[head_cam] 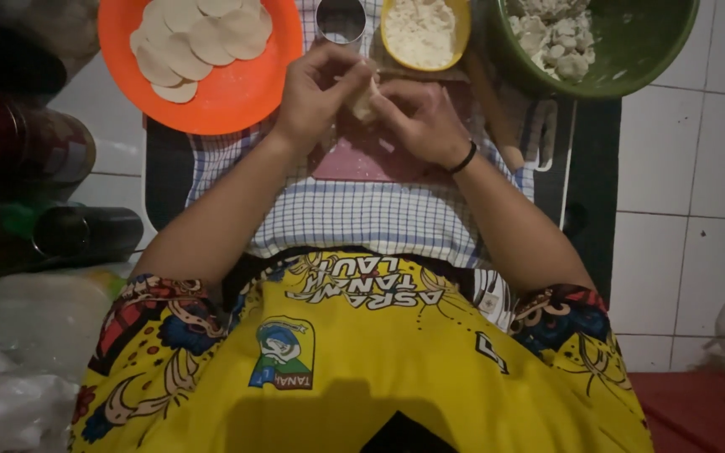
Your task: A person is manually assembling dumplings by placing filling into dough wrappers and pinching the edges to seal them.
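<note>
Pale, soft dough was the stuff in hand: a small dough piece [364, 101] sat pinched between both hands over the middle of the work area, its surface matte and slightly floury. The left hand [316, 92] curled around it from one side, fingers bent close over the top, while the right hand [417, 117] pressed in from the other, thumb and fingertips closed on the dough's edge. A thin black wristband [465, 158] circled the right wrist.

Beneath the hands lay a smooth pink cutting board [362, 159], set on a blue-and-white checked cloth [362, 214] of woven fabric that covered a dark low table [585, 168]. To the left stood a round orange plastic plate [237, 92] bearing flat, thin dough rounds [199, 38], overlapped like scales. Just beyond the hands stood a shiny metal ring cutter [341, 20], cylindrical and open, and beside it a yellow oval bowl [455, 38] heaped with white powdery flour [419, 29]. On the right, a deep green bowl [631, 50] held lumpy, flour-dusted dough balls [557, 38]. A wooden rolling pin [490, 109] lay slanted beside the board.

The floor around was of glossy white tiles [690, 168] with dark grout lines. Dark bottles [86, 235] and translucent plastic bags [18, 352] crowded the left edge; a red mat [702, 411] showed at the lower right. The lighting was dim.
</note>
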